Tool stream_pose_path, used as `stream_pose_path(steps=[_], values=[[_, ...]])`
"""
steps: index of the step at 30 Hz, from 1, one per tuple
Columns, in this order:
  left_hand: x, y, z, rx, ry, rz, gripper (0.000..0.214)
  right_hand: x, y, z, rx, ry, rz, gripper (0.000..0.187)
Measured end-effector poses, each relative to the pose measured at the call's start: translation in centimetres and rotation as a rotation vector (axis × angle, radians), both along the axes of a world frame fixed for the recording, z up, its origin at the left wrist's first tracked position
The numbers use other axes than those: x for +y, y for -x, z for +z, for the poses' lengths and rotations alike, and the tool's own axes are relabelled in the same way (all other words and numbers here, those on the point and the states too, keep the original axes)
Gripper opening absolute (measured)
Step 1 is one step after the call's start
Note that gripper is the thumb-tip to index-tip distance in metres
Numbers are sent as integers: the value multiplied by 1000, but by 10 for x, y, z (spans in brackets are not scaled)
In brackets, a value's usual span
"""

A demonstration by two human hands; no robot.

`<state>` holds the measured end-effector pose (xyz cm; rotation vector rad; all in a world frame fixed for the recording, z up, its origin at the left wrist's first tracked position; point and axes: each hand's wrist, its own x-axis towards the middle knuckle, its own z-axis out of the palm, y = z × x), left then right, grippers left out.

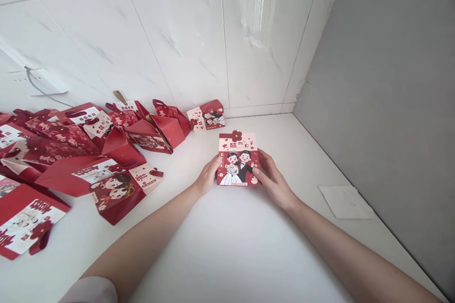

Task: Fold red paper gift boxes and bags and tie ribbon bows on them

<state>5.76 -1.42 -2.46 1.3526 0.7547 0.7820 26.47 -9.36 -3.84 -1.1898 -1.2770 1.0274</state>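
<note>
A red and pink wedding candy box (237, 163) with a cartoon bride and groom on its front is between my two hands, above or on the white tabletop. A red flower sits at its top edge. My left hand (209, 175) grips the left side. On the right side, my right hand (273, 177) holds the box with its thumb over the front corner and the other fingers behind. Whether the bottom touches the table cannot be made out. A similar box (208, 116) lies on its side just behind, by the wall.
Many red gift boxes with ribbon handles, such as a tilted one (121, 194), crowd the left of the white table (213, 251). A white square sheet (344, 202) lies at right. Tiled wall (185, 33) stands behind, a grey panel (387, 80) at right.
</note>
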Motion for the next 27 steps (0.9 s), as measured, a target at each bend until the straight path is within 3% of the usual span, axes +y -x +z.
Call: stream_pose_path(steps=[3,5,8,10,15,17,20,27], values=[[-2,0,2,-10,-39,30,51,-3,-1,4,7,23,138,74],[-4,1,3,17,-152,79,47,-5,0,6,-38,-29,182,84],[-8,3,3,125,-419,165,42,-6,3,6,-180,-95,107,101],[-8,4,2,191,-512,157,42,-5,4,5,-248,-79,44,97],[-4,0,1,256,-348,46,46,2,2,1,-185,-2,-64,73],[-3,-2,1,269,-346,18,47,4,0,0,-179,-10,-139,67],[-2,-2,2,277,-367,4,49,5,-2,0,-209,-18,-127,55],[3,1,-4,198,-266,80,51,3,-1,4,-228,3,-59,60]])
